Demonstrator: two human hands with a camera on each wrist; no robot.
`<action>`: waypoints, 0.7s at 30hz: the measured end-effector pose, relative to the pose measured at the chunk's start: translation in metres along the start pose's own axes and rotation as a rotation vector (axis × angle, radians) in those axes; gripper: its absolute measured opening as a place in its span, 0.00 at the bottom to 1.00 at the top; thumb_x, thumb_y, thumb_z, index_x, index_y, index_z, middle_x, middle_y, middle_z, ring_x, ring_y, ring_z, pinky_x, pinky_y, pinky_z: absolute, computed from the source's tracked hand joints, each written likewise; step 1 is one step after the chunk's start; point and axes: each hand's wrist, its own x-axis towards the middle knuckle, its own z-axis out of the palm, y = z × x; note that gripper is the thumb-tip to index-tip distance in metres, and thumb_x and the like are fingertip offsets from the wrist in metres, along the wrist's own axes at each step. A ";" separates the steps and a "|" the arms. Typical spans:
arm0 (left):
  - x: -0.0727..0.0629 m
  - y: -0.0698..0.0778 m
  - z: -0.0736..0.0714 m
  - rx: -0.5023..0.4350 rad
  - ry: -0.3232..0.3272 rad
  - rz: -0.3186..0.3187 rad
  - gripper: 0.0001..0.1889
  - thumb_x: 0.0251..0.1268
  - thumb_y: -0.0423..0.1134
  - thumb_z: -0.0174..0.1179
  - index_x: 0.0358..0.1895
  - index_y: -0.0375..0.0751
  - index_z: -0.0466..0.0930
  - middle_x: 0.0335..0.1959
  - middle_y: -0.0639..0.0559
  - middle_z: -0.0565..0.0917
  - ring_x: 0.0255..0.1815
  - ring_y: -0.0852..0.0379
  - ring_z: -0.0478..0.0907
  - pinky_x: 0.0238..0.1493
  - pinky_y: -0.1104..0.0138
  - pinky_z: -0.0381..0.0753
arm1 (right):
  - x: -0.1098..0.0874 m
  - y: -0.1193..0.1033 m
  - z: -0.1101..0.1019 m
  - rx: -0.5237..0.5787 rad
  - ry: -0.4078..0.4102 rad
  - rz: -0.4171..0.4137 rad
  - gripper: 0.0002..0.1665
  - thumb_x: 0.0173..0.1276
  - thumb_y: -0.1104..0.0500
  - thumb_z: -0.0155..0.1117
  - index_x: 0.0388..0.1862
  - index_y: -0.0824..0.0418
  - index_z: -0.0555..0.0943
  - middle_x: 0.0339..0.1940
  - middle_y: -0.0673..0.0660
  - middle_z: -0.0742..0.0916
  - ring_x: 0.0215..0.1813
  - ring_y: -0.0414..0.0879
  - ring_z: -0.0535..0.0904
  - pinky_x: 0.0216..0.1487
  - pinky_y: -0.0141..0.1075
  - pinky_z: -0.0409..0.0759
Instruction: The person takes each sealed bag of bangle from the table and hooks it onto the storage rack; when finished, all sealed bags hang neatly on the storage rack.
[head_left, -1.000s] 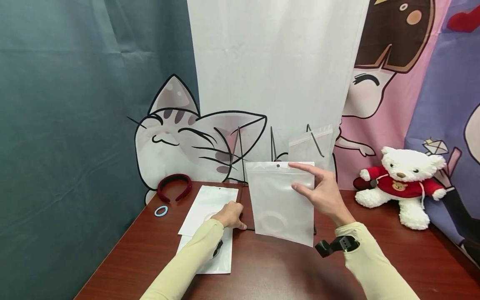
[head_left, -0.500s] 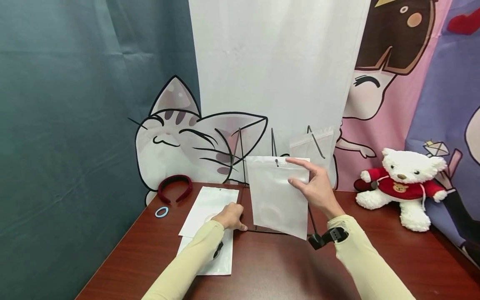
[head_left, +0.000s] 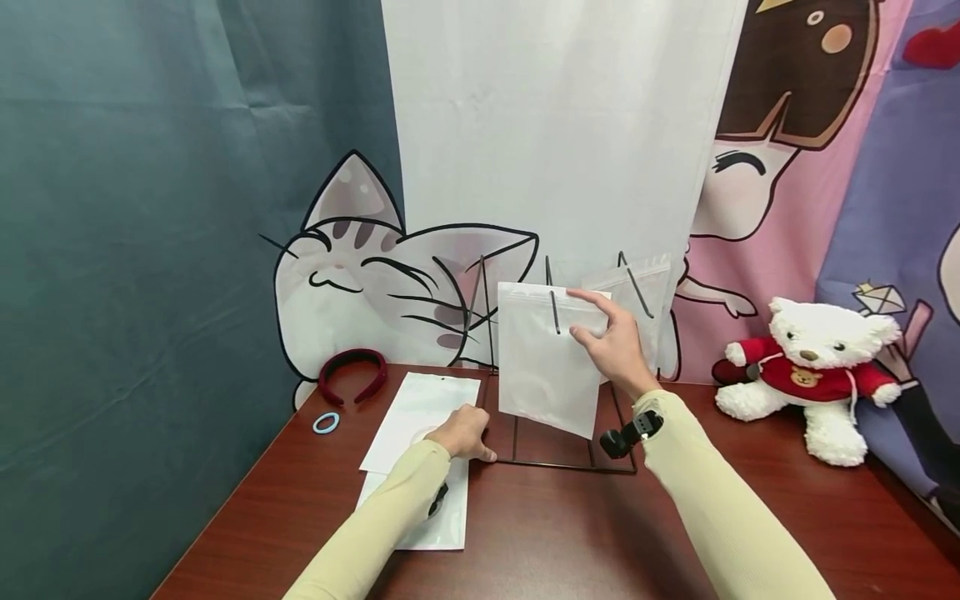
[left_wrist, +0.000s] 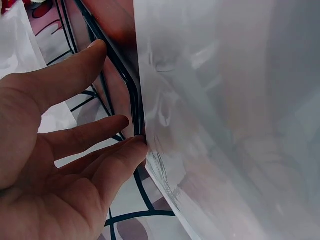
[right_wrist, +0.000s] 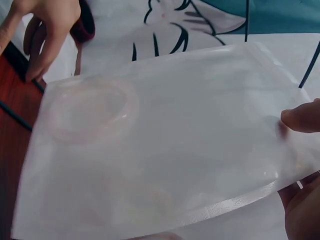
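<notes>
In the head view, my right hand [head_left: 611, 342] pinches the upper right edge of a white zip bag [head_left: 547, 358] between thumb and fingers. The tip of the middle hook [head_left: 555, 312] sticks out in front of the bag, through its top strip. A ring-shaped thing [right_wrist: 92, 112] shows faintly through the bag in the right wrist view. My left hand [head_left: 461, 432] holds the front left corner of the black wire rack [head_left: 562, 465]; its fingers touch the wire in the left wrist view. Beneath my left forearm lie two more white bags [head_left: 427, 408].
Another clear zip bag [head_left: 645, 287] hangs tilted on the rack's right hook. At the table's back left are a dark red headband [head_left: 352, 375] and a light blue ring [head_left: 326, 423]. A white teddy bear [head_left: 810, 367] in red sits at the right by the curtain.
My right hand has carried the bag back and up, and the middle hook has come through its hole, with more of the prong now in front. My left hand has stayed on the rack.
</notes>
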 end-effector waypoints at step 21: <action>0.001 0.002 -0.001 -0.002 -0.011 -0.017 0.20 0.50 0.47 0.79 0.31 0.38 0.79 0.29 0.50 0.79 0.31 0.57 0.71 0.34 0.66 0.74 | 0.014 0.008 0.004 -0.042 -0.063 0.132 0.39 0.67 0.64 0.66 0.73 0.36 0.71 0.78 0.62 0.69 0.79 0.63 0.60 0.75 0.65 0.57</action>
